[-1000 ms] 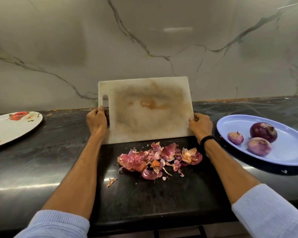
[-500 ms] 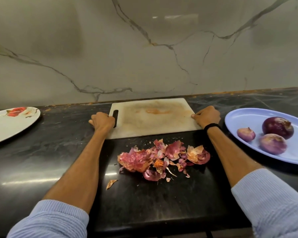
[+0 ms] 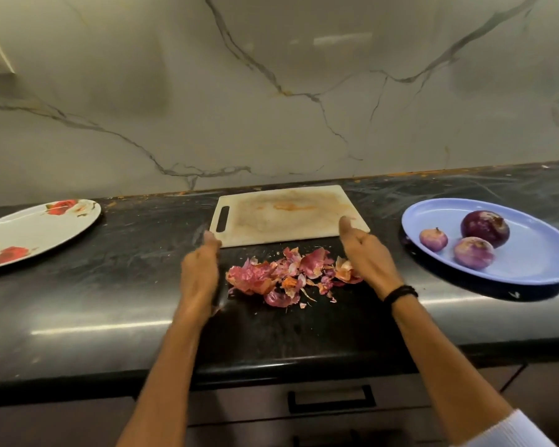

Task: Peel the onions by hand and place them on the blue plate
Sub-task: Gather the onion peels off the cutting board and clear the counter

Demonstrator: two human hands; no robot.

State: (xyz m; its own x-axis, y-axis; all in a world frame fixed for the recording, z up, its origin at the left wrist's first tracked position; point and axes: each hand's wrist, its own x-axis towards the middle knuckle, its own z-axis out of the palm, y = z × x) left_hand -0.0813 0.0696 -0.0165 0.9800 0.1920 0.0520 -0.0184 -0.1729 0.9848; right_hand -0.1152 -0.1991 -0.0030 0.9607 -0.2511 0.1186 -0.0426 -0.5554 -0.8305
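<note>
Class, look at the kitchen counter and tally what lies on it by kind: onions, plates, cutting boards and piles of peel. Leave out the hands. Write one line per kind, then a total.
onions: 3
plates: 2, the blue plate and the flowered plate
cutting board: 1
pile of onion skins: 1
Total: 7

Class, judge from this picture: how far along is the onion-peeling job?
Done: three peeled onions lie on the blue plate. In hand: nothing held; the left hand and right hand, both open, flank the pile of onion skins on the counter. Left: seemingly only clearing those skins; no unpeeled onion is in view.
</note>
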